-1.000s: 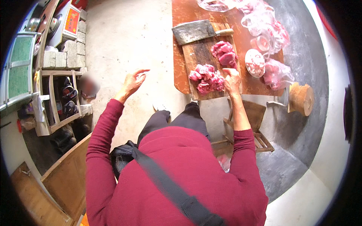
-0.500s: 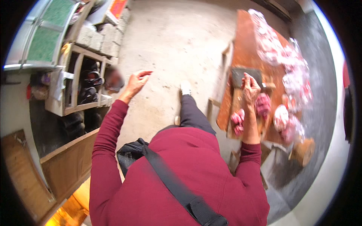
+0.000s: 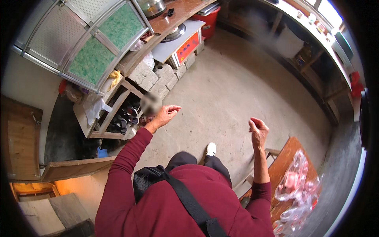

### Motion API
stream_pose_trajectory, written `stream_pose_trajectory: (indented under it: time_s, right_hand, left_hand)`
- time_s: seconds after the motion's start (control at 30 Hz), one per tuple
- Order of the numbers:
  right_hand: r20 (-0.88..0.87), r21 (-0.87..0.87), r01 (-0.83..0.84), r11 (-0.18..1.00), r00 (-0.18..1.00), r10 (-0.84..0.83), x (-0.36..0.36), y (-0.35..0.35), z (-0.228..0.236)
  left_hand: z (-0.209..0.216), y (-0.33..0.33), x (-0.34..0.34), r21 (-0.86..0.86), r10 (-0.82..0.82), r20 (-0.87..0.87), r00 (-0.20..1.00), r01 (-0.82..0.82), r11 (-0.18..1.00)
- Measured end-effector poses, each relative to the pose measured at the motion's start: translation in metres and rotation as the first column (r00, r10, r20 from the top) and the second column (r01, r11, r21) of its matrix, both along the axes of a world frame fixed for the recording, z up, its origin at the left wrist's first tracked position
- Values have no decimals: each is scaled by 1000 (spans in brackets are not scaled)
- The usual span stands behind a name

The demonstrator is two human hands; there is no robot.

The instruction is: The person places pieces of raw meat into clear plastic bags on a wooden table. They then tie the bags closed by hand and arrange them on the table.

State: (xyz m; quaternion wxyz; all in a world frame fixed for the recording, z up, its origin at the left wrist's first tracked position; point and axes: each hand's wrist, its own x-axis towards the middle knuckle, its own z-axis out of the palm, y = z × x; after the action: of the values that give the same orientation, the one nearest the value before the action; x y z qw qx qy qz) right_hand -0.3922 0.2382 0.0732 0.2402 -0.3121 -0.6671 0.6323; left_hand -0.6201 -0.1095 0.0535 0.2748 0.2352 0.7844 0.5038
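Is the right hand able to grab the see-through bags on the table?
Probably yes: the right hand looks empty, the see-through bags lie on the brown table to its right, and nothing seems in the way.

One left hand (image 3: 164, 117) and one right hand (image 3: 258, 133) show, two in all. There are two green panels (image 3: 120, 25), one yellow cloth (image 3: 115, 79), one red bucket (image 3: 210, 21) at the top, one pot (image 3: 152, 7), one black bag (image 3: 147, 183) and one worn white shoe (image 3: 211, 149). One tabletop (image 3: 284, 162) at lower right carries several plastic bags (image 3: 293, 179), too tangled to count.
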Motion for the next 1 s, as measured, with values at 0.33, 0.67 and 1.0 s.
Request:
stream_pose_trajectory:
  time_s: [0.33,0.67,1.0]
  right_hand:
    - [-104,-89,-515,853,856,506,-329,-38,42]
    - [17,-95,-677,730,732,681,-535,-65,37]
    - [83,-99,-952,291,283,955,-675,-97,23]
  left_hand:
    - [24,38,-199,-51,100,-33,994,-102,993]
    - [40,50,-396,-62,114,-25,993,-115,991]
    - [33,5,-412,-80,518,-52,854,-521,850]
